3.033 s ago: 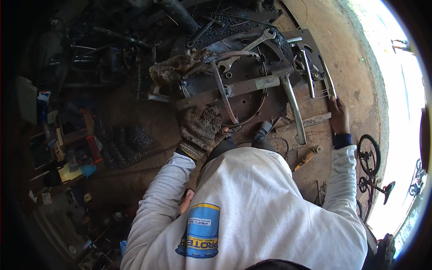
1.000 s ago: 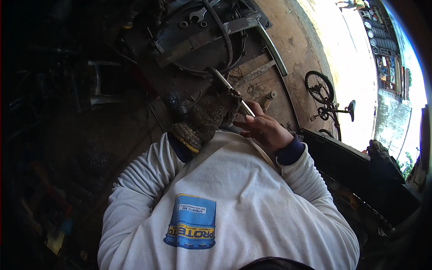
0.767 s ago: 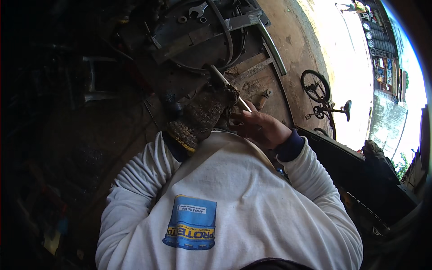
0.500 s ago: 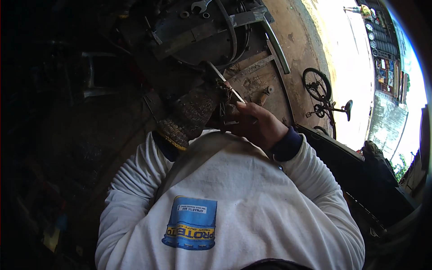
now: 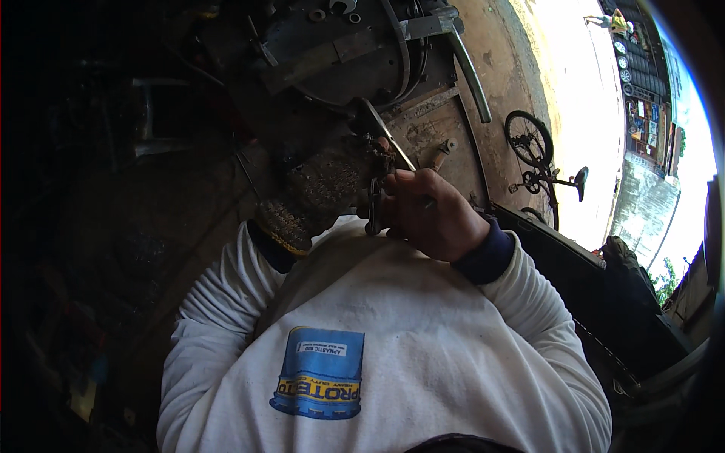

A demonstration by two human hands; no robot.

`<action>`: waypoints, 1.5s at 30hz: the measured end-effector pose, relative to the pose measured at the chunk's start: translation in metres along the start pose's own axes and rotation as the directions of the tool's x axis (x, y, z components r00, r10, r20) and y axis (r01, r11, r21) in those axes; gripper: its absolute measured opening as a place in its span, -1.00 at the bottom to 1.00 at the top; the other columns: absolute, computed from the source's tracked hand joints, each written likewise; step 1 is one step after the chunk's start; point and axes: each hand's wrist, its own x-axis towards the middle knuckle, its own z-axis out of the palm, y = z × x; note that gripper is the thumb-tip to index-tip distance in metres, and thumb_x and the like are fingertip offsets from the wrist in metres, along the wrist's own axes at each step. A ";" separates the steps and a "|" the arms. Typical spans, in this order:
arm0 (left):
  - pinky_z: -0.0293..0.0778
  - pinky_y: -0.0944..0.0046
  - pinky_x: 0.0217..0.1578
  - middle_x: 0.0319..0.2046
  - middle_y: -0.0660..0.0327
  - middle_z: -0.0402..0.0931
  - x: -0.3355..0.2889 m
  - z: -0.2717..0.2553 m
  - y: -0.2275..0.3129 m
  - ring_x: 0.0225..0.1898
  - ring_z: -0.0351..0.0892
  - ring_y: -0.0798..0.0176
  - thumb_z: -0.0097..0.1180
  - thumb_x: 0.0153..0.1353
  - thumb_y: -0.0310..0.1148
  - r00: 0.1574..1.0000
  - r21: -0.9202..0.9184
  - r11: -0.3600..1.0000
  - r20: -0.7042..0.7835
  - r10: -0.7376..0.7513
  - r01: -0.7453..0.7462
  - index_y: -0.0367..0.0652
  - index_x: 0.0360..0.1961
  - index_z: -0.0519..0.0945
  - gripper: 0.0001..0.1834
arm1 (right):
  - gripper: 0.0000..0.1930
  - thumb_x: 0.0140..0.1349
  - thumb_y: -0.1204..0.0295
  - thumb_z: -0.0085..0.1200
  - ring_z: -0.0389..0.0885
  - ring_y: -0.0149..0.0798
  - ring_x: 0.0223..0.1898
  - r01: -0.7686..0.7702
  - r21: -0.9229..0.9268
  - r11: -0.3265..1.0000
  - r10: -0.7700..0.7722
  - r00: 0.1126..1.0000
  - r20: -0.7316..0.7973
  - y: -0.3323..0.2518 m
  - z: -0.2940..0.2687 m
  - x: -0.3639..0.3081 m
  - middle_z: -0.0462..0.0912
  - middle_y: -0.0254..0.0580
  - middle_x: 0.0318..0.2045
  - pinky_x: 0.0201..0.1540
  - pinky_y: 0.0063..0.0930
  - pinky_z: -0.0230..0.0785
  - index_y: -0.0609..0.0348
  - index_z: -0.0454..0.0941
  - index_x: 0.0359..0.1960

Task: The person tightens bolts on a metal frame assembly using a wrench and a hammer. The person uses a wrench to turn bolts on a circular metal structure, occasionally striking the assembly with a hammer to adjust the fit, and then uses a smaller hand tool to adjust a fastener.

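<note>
My left hand [image 5: 321,181] wears a dark, soiled knit glove with a yellow cuff edge. It is closed in front of my belly, its fingertips at a slim, shiny-edged metal bar [image 5: 389,134]. The bar slants from the dark workpiece down to my right hand. My bare right hand [image 5: 438,215] is closed, the thumb and forefinger at the bar's near end. A dark, narrow metal piece [image 5: 373,205] stands upright between the two hands, against my right fingers. Deep shadow hides most of the glove's fingers and how the metal piece is held.
Ahead lies a dark metal worktop with a curved steel band [image 5: 404,53], a flat steel bar [image 5: 321,64], an open-end wrench [image 5: 343,6] and rings [image 5: 317,15]. A brownish cylindrical part [image 5: 444,154] lies beyond my right hand. A bicycle [image 5: 540,162] stands outside at right.
My right hand has turned and lowered slightly, showing more of its back. The dark metal piece between the hands has swung to upright. The worktop appears shifted a little as the view moves.
</note>
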 end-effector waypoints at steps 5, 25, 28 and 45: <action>0.59 0.26 -0.08 0.12 0.16 0.48 -0.005 0.007 -0.007 -0.03 0.58 0.28 -0.22 0.49 -0.35 0.984 -0.144 0.979 -0.128 0.126 -0.144 -0.16 0.35 0.28 -0.55 | -0.53 0.33 0.01 -0.04 0.57 -0.22 -0.13 -0.003 0.070 0.998 0.013 0.989 -0.146 -0.007 0.044 0.001 0.60 -0.18 -0.12 -0.03 -0.32 0.41 0.09 0.46 0.07; 0.58 0.30 -0.05 0.12 0.19 0.47 -0.001 0.021 -0.003 0.00 0.55 0.28 -0.16 0.49 -0.29 0.962 -0.290 0.948 -0.267 0.050 -0.130 -0.11 0.39 0.23 -0.51 | -0.55 0.34 0.02 -0.12 0.61 -0.13 -0.12 -0.083 0.158 0.984 0.097 0.992 -0.086 -0.010 0.049 -0.002 0.61 -0.15 -0.08 -0.01 -0.18 0.45 0.08 0.48 0.05; 0.56 0.31 -0.03 0.11 0.17 0.48 0.006 0.015 -0.003 0.00 0.55 0.28 -0.17 0.50 -0.30 0.980 -0.579 0.809 -0.198 -0.014 -0.105 -0.13 0.36 0.27 -0.54 | -0.44 0.38 -0.11 -0.14 0.61 -0.15 -0.12 -0.082 -0.014 0.996 0.080 0.989 -0.124 -0.027 0.047 -0.009 0.61 -0.12 -0.09 -0.01 -0.19 0.45 0.14 0.51 0.06; 0.56 0.39 -0.41 -0.28 0.21 0.55 0.050 0.057 0.018 -0.37 0.56 0.39 0.20 0.31 -0.41 0.590 0.547 0.627 -0.273 0.760 -0.555 -0.23 0.04 0.48 -0.69 | -0.49 0.41 -0.04 -0.02 0.51 -0.49 -0.48 0.011 -0.890 0.455 -0.563 0.778 -0.279 -0.030 0.038 -0.073 0.55 -0.35 -0.54 -0.41 -0.58 0.35 0.24 0.58 -0.34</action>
